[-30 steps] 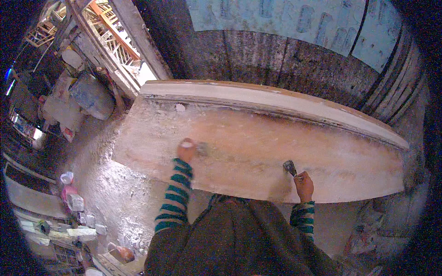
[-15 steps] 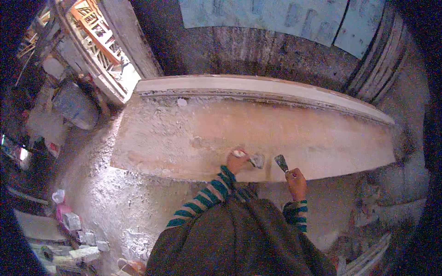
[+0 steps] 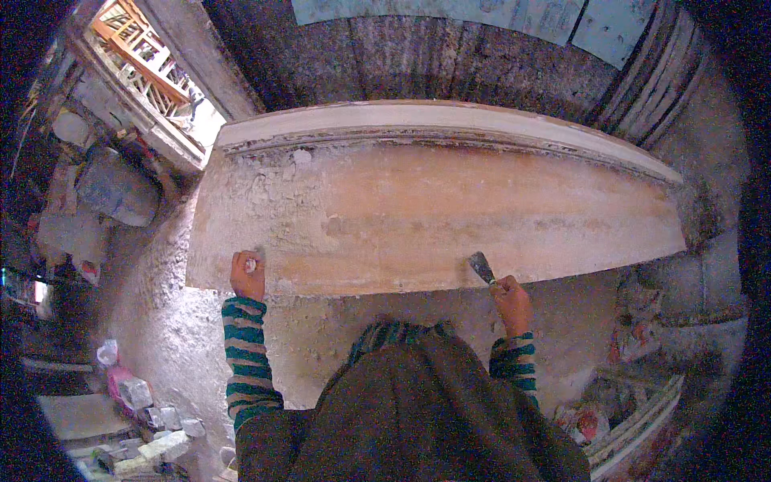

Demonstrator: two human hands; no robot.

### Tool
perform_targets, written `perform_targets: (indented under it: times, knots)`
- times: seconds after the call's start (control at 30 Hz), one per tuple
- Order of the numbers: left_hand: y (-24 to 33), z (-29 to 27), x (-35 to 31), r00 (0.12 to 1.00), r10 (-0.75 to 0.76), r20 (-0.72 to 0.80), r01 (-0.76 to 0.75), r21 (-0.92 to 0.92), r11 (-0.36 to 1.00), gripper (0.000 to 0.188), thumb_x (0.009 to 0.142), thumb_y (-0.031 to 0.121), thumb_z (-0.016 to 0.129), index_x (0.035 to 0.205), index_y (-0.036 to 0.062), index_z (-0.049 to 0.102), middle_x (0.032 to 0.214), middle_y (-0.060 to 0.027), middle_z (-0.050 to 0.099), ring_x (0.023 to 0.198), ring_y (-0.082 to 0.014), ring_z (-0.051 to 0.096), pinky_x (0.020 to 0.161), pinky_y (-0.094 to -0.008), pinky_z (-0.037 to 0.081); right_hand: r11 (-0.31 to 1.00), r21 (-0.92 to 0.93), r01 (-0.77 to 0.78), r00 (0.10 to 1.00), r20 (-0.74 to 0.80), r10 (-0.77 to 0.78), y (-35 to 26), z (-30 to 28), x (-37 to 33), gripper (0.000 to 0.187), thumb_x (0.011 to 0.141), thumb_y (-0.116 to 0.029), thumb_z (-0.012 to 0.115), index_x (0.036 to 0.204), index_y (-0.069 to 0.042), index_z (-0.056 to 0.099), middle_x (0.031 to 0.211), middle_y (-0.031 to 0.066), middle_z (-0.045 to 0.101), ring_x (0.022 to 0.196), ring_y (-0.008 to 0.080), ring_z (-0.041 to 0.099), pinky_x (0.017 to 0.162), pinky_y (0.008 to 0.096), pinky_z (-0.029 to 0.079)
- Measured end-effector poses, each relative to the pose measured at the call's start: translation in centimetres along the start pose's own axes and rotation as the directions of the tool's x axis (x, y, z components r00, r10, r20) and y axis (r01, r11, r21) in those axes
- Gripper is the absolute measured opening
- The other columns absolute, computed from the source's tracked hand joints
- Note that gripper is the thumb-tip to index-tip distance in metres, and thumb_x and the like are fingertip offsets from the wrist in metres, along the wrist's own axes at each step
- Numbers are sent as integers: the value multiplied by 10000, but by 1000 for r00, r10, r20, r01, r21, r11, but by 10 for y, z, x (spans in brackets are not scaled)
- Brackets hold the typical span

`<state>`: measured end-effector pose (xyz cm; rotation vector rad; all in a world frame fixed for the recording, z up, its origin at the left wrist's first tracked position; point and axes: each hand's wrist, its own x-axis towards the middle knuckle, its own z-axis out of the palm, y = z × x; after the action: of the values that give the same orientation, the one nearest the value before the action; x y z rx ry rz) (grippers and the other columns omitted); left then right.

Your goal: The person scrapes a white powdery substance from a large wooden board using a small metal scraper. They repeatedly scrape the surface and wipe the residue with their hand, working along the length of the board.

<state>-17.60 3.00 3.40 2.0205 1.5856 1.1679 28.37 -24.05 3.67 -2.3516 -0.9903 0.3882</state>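
Observation:
My left hand [image 3: 248, 277] is closed in a fist at the near left of a dusty tabletop [image 3: 418, 209]. A small whitish bit shows among its fingers; I cannot make out what it belongs to. My right hand [image 3: 512, 305] grips a putty knife [image 3: 480, 266] by the handle at the table's near edge, right of the middle. The dark, flared blade points away and to the left, over or against the surface. Crumbly pale plaster residue [image 3: 273, 193] coats the left part of the tabletop, while the middle and right look smoother and browner.
A long pale board [image 3: 418, 116] runs along the far edge. Beyond it stands a stained wall [image 3: 450, 60] with blue panels. Left are a bright doorway [image 3: 165, 76] and a grey drum [image 3: 120, 189]. Pale blocks [image 3: 161, 446] lie on the floor at lower left, wood strips [image 3: 634, 442] at lower right.
My left hand has swung far left from the middle of the tabletop, and the grey blade-like shape beside it no longer shows. My right hand keeps the putty knife, slightly shifted. The view has tilted.

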Motion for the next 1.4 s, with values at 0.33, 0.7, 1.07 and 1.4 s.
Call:
perform_targets:
  times: [0.33,0.7,1.07,1.4]
  knots:
    - [194,282,-138,916,227,332,129,-778,615,194,669,28,679,822,83,573,801,-44,582,811,-168,560,712,-327,466,995,50,90,991,-106,-84,43,-21,12,209,765,-218,655,879,-54,593,772,117,634,703,250,610,641,350,467]
    - [62,176,-127,875,-174,452,412,-505,758,154,731,47,658,825,90,543,700,-21,577,650,-143,571,557,-289,491,989,0,-146,989,-1,146,159,-44,-25,222,784,-241,620,913,-60,605,789,130,630,728,250,617,637,371,467]
    - [-27,30,-86,979,-146,-141,133,-99,986,151,715,109,678,818,82,572,850,-50,588,823,-191,562,753,-348,465,924,373,85,996,-64,-66,115,-40,-18,160,780,-197,643,801,-52,580,699,90,602,602,213,558,580,339,443]
    - [-3,103,-92,981,-178,70,186,-578,795,131,707,40,651,778,77,548,719,0,564,651,-109,530,559,-259,456,988,128,89,982,155,-109,-32,4,-24,172,773,-195,649,818,-53,563,714,87,592,652,198,549,603,324,427]
